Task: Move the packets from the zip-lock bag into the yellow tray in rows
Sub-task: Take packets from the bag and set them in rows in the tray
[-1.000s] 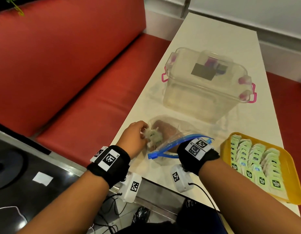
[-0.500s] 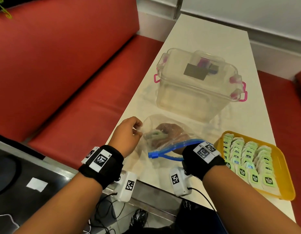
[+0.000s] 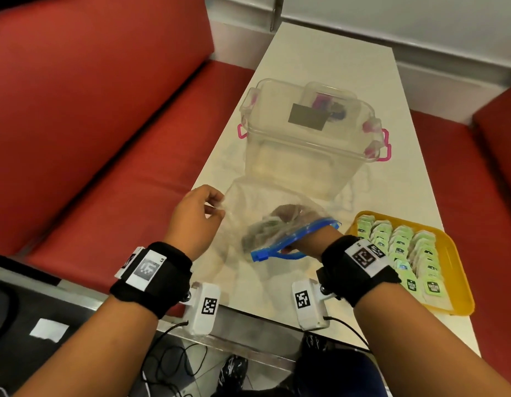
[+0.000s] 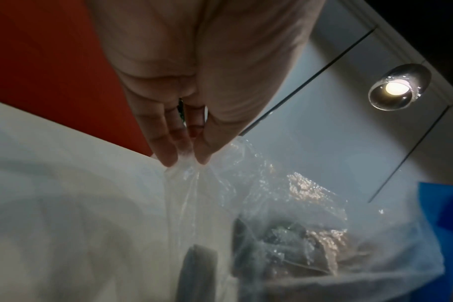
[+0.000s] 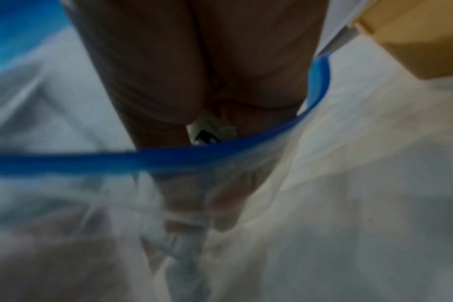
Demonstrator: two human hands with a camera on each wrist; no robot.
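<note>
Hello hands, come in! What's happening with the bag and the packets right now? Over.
Left hand pinches zip-lock bag corner. Right hand inside bag, gripping packets. Yellow tray has rows. Nothing blocking.

Clear zip-lock bag is showing its bright blue zip strip by the right hand. Pale green packets with dark label marks are lining the yellow tray just right of that hand. Beyond both hands, a see-through box is flashing pink clips. Left of the left hand, a red sofa is glowing. Black wristbands are wearing black-and-white square codes.
</note>
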